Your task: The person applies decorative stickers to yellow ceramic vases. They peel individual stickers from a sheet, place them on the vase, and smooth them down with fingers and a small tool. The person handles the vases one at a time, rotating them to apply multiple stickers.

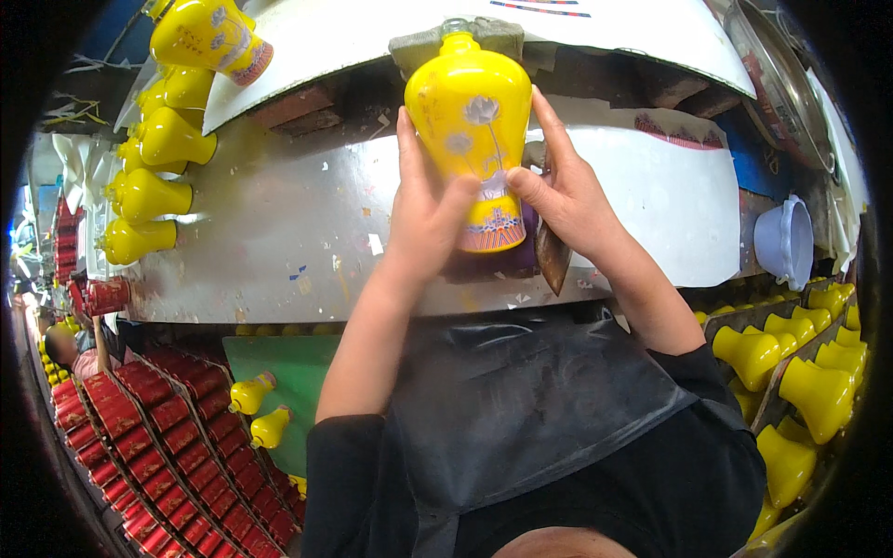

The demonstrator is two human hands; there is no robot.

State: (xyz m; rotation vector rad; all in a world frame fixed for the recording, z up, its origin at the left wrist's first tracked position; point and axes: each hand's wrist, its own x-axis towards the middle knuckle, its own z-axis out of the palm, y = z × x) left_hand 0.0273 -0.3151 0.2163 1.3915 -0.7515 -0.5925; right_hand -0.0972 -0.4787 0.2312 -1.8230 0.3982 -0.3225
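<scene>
Both my hands hold a glossy yellow bottle [465, 93] with grey lotus flowers and a patterned band round its base. Its glass neck points away from me, over a grey folded cloth [502, 35]. My left hand [420, 200] is closed along its left side, the thumb lying on the front near the lower band. My right hand [567, 191] grips the right side, thumb also pressed on the front. Below my right hand lies a pointed brown tool [552, 260], partly hidden, beside something dark purple under the bottle.
Several plain yellow bottles [153, 195] line the worktable's left side, with a decorated bottle [209, 37] beyond. A white printed sheet [665, 205] lies at right, near a pale blue basin [783, 244]. Racks of red bottles [167, 437] and yellow bottles [819, 400] flank me. Another person [84, 358] is at far left.
</scene>
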